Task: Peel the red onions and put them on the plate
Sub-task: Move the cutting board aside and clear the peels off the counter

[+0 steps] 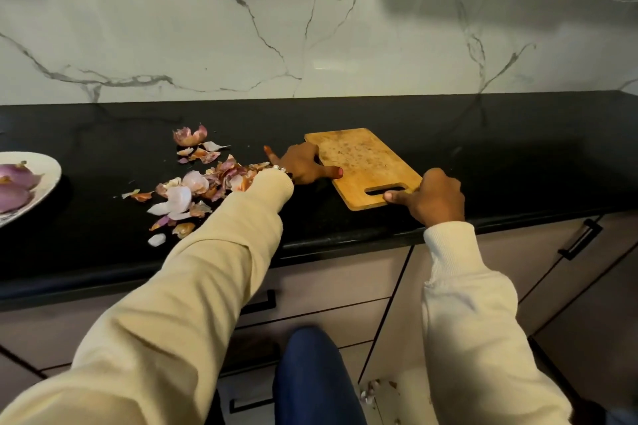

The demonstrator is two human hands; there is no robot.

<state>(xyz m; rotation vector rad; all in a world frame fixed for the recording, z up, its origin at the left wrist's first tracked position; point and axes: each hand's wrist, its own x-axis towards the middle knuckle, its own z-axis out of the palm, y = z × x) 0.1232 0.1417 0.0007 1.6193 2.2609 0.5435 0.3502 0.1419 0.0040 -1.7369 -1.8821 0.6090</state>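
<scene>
Onions (15,185), peeled and purple, are lying on the white plate (51,166) at the far left edge of the frame, well apart from both of our hands. We are working from the fingers outward. Our right hand (431,197) is gripping the near handle end of the wooden cutting board (359,162), thumb lying along the edge by the slot, fingers curled over the side. Our left hand (300,164) is pressing on the board's left edge, thumb laid on the wood, forefinger pointing up and away, the remaining fingers bent against the rim. The board's long axis is running from lower right toward upper centre of the frame.

Left of that hand, onion skins (193,183) are lying scattered over the black counter (483,134), between the board and the plate. We judge the peeling largely finished. Our left hand is the nearer one to the plate, and any reach leftward is going to cross the loose skins. We are seeing no unpeeled onion.
</scene>
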